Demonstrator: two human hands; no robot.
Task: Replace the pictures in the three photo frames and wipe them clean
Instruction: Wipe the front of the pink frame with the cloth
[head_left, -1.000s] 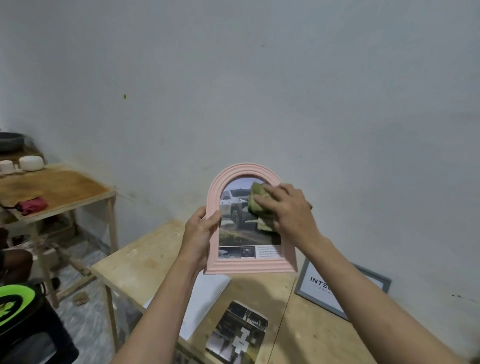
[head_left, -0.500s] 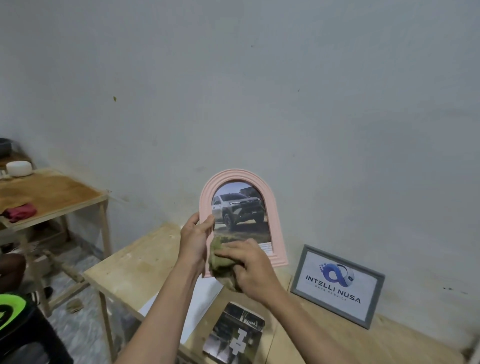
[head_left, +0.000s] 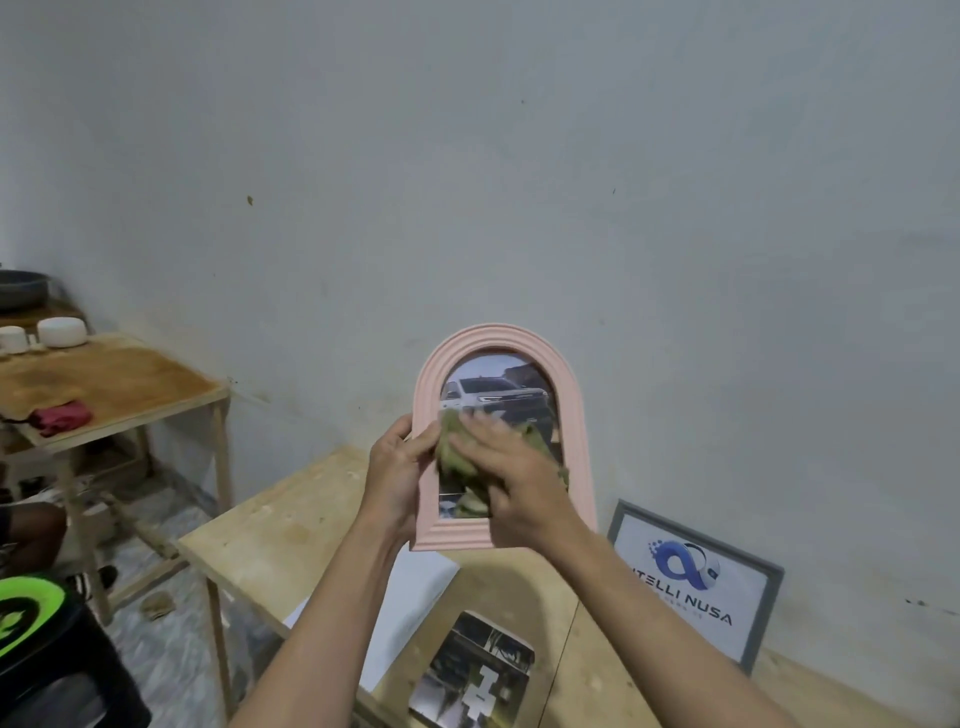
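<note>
Both forearms reach up and forward from the bottom edge of the view. The left hand (head_left: 397, 475) grips the left side of the pink arched frame (head_left: 501, 441), thumb on the front, holding it upright in the air above the desk (head_left: 270, 530). The right hand (head_left: 511, 470), fingers nearly straight, presses a green cloth (head_left: 457, 454) flat against the glass, covering the lower half of the car picture. A grey frame (head_left: 696, 584) leans on the wall at the desk's back edge; the right forearm cuts off its left edge. A loose photo (head_left: 475, 673) lies near the front edge.
</note>
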